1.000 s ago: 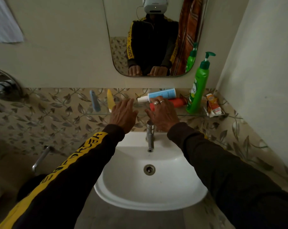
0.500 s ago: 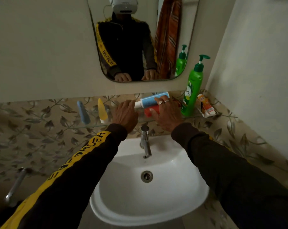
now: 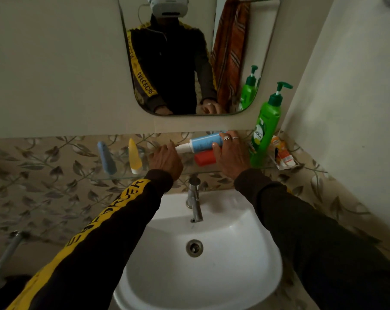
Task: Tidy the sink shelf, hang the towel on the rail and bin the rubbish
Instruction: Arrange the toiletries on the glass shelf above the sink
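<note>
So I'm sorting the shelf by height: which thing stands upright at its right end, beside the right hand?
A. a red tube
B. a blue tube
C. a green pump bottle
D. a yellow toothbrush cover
C: the green pump bottle stands upright just right of the right hand.

the shelf (image 3: 131, 176) is clear glass with a smooth, faintly shining edge, and on it the blue tube (image 3: 206, 142), the red tube (image 3: 204, 158) and the green pump bottle (image 3: 264, 130) all look like smooth, slightly glossy plastic. the basin (image 3: 245, 276) is glossy white ceramic, and the tap (image 3: 195, 201) and rail (image 3: 1, 260) are polished metal. the striped towel (image 3: 229, 50) seen in the mirror (image 3: 267, 41) is soft matt cloth, and both sleeves (image 3: 312, 238) are dark matt fabric.
</note>
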{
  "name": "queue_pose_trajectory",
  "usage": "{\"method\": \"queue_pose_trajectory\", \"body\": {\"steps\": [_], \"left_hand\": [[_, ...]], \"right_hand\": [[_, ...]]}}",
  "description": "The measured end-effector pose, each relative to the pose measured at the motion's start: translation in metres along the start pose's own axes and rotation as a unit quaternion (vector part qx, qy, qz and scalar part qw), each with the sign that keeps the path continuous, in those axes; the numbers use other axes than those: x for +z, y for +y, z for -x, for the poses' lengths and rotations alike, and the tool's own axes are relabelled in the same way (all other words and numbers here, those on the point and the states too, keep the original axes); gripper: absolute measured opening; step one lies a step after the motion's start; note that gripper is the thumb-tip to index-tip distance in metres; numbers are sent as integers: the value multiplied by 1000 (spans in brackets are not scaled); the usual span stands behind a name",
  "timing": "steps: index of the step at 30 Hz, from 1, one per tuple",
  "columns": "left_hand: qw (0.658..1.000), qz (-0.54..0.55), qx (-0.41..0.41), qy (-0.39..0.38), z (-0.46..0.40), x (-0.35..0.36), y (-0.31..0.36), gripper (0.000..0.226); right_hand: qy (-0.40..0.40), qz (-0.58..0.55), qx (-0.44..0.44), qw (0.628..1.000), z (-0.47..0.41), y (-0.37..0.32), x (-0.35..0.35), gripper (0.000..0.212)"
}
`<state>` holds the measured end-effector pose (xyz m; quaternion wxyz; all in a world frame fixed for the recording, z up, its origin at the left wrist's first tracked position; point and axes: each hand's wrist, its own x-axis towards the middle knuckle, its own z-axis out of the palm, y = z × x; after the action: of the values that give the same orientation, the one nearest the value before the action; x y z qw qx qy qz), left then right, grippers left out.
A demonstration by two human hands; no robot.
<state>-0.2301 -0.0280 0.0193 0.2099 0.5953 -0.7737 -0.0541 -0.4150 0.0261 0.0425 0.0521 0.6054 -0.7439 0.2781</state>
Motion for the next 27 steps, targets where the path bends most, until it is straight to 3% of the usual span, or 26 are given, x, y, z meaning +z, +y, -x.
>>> {"method": "queue_pose_trajectory", "body": {"steps": [8, 27], "left_hand": [[993, 80, -64, -58, -6, 6, 4, 34], [979, 163, -115, -49, -25, 12, 5, 30]], "right_hand": [[-6, -92, 66, 994, -21, 3, 10, 46], [-1, -150, 103, 983, -32, 10, 17, 42]]}}
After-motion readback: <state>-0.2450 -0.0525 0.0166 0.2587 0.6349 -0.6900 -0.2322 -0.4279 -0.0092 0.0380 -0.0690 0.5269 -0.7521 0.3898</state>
